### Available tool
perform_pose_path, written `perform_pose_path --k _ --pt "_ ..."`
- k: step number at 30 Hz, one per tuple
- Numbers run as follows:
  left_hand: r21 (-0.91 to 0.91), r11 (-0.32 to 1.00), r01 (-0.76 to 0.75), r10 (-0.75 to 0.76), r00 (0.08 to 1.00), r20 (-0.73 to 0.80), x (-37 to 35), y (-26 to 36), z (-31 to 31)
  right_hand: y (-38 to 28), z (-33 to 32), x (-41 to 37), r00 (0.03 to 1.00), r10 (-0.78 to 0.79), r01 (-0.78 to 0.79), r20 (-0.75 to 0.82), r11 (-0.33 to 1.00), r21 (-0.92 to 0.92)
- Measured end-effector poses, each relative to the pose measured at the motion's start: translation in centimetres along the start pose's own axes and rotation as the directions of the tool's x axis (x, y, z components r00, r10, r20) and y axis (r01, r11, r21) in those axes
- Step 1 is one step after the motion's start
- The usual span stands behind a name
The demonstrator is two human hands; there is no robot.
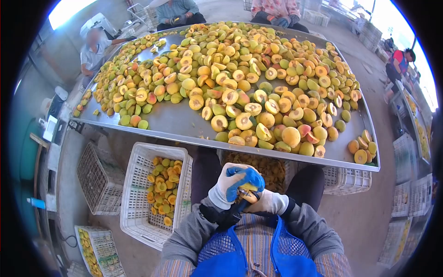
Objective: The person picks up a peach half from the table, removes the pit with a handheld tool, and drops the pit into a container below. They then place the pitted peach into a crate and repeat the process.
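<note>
My left hand [234,181], in a white and blue glove, is closed round a yellow peach piece [249,187] in front of my chest. Close against it, my right hand [267,202] in a whitish glove has its fingers curled in. A small tool [243,195] with dark and shiny parts shows between the hands; its shape is mostly hidden, and the right fingers seem to be round it. Beyond my hands, a metal table [173,125] carries a big heap of peaches [244,121], many cut in half with brown stones showing.
A white crate [130,203] with peach halves [162,184] stands left of my legs. Brownish scraps [265,170] lie under the table edge. More crates [94,177] stand at left and right. Co-workers sit at the table's far side [177,14] and left [92,53].
</note>
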State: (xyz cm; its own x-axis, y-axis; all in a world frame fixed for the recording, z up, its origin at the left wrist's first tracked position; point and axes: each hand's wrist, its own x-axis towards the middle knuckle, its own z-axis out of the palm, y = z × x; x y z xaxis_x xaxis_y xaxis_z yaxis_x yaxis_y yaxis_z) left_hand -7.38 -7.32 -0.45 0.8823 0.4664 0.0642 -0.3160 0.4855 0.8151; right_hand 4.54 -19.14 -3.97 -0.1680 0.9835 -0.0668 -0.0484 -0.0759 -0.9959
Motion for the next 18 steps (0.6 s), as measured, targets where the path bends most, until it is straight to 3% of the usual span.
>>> perform_pose_path --k 1,2,3,5,6,7,8,9,10,11,12,13,15,17,18 --pt "0.003 1.000 -0.003 0.003 1.000 -0.004 -0.3 -0.1 -0.4 -0.2 -0.1 -0.3 0.997 0.072 -0.071 0.030 0.997 -0.021" --pt "0.005 0.999 -0.039 0.040 0.983 -0.181 -0.6 0.2 -0.9 -0.4 -1.2 0.1 0.908 0.389 -0.352 0.157 0.910 -0.222" --pt "0.014 0.997 -0.075 0.075 0.934 -0.350 -0.8 0.7 -1.5 -0.2 -1.7 -0.2 0.908 0.386 -0.346 0.164 0.911 -0.224" --pt "0.147 0.982 -0.118 0.184 0.766 -0.616 -2.5 3.6 -4.6 0.4 -2.7 -1.3 0.878 0.478 -0.451 0.029 0.847 -0.280" --pt "0.491 0.869 0.067 0.314 0.691 -0.651 -3.6 5.0 -7.7 0.5 -3.5 -1.8 0.893 0.438 -0.431 -0.105 0.766 -0.477" --pt "0.731 0.622 0.282 0.451 0.634 -0.628 -4.6 6.1 -10.5 0.7 -4.1 -2.4 0.903 0.366 -0.421 -0.227 0.638 -0.645" --pt "0.838 0.148 0.525 0.628 0.605 -0.490 -4.9 7.3 -11.6 1.0 -4.4 -2.9 0.873 0.357 -0.484 -0.332 0.559 -0.673" --pt "0.655 -0.342 0.674 0.715 0.639 -0.285 -4.7 8.4 -12.6 1.3 -4.8 -2.9 0.876 0.356 -0.480 -0.327 0.560 -0.675" --pt "0.719 -0.191 0.669 0.675 0.621 -0.398 -3.5 9.2 -13.7 1.5 -5.1 -2.7 0.858 0.392 -0.509 -0.331 0.564 -0.651" --pt "0.716 -0.192 0.671 0.676 0.619 -0.399 -2.1 9.3 -14.3 1.8 -5.3 -2.6 0.838 0.429 -0.540 -0.336 0.565 -0.624" --pt "0.757 -0.231 0.611 0.581 0.711 -0.397 0.1 9.3 -13.8 2.2 -4.9 -2.4 0.825 0.424 -0.544 -0.373 0.418 -0.728" --pt "0.798 -0.260 0.543 0.479 0.791 -0.382 2.6 9.2 -13.2 2.3 -4.9 -2.2 0.818 0.452 -0.534 -0.355 0.370 -0.760" --pt "0.860 -0.278 0.428 0.351 0.879 -0.323 7.4 8.1 -12.2 2.0 -4.6 -1.5 0.823 0.462 -0.537 -0.331 0.440 -0.720" --pt "0.801 -0.233 0.552 0.061 0.830 -0.554 12.0 7.2 -10.9 1.7 -4.3 -0.9 0.827 0.472 -0.529 -0.306 0.471 -0.706" --pt "0.749 -0.328 0.576 0.046 0.801 -0.596 13.4 6.3 -10.4 1.7 -4.3 -0.8 0.834 0.477 -0.518 -0.278 0.503 -0.692"
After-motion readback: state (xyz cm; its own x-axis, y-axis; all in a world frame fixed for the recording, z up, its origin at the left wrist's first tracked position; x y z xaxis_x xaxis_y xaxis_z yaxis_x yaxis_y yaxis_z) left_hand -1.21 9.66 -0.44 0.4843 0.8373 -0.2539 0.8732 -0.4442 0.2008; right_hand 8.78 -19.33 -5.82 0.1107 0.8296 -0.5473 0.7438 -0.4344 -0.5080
